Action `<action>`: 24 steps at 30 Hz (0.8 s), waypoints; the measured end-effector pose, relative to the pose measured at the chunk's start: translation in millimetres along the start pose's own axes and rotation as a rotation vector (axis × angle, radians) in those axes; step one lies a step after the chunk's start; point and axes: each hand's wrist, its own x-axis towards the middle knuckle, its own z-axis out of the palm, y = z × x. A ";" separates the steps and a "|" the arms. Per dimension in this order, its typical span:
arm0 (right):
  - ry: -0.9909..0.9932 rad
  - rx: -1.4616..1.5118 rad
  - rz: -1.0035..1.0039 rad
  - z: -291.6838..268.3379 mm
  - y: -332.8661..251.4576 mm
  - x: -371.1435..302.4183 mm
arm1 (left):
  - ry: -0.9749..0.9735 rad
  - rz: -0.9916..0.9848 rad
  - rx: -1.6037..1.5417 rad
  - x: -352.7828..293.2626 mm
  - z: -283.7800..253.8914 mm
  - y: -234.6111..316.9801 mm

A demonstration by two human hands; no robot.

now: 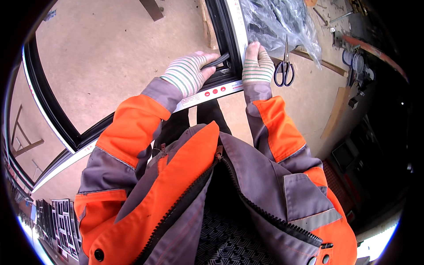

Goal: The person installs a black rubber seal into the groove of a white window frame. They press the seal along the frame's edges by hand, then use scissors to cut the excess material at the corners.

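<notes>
A black window frame (77,139) with a white protective film edge lies in front of me, its near right corner between my hands. My left hand (187,73), in a striped glove with bare fingertips, is closed around a dark rubber sealing strip (216,61) just inside that corner. The strip's end reaches the frame's inner edge. At the outer right side, my right hand (258,64), gloved the same way, has its fingers together against the frame's edge; some fingers are hidden. Scissors (285,70) with black handles are right beside it, points facing away.
Clear plastic sheeting (282,26) is bunched beyond my right hand. Wooden strips (327,66) and scattered tools (324,17) are farther right. Stacked dark frames (66,223) stand at the lower left. A brown metal leg (151,9) shows at the top.
</notes>
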 end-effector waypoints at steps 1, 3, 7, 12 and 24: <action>0.004 0.006 0.000 0.0 -0.9 0.0 | -0.004 0.002 0.006 0.5 -2.2 1.1; 0.012 0.018 0.001 -0.4 -1.1 -0.5 | -0.017 -0.009 0.000 1.2 -3.6 2.5; 0.009 0.031 0.012 -0.8 1.4 1.5 | -0.022 0.008 -0.007 2.2 -1.4 -2.9; 0.014 0.054 0.020 0.0 5.1 2.2 | -0.066 0.042 0.053 -2.5 -5.1 8.2; -0.011 0.076 0.061 -1.5 -7.4 -0.3 | -0.080 0.030 -0.094 -6.5 6.6 5.9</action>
